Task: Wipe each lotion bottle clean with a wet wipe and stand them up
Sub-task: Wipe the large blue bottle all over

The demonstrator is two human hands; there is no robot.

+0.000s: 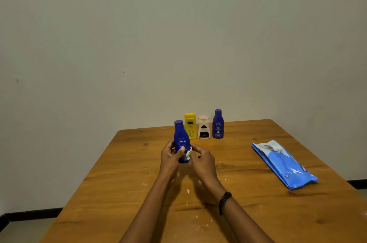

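1. Blue bottle upright at table centre, left hand gripping it.
2. Right hand pinches wipe against its side.
3. Risk: wet surface could slip; three bottles stand behind.

Left hand gripping blue bottle, right hand holding wipe against it
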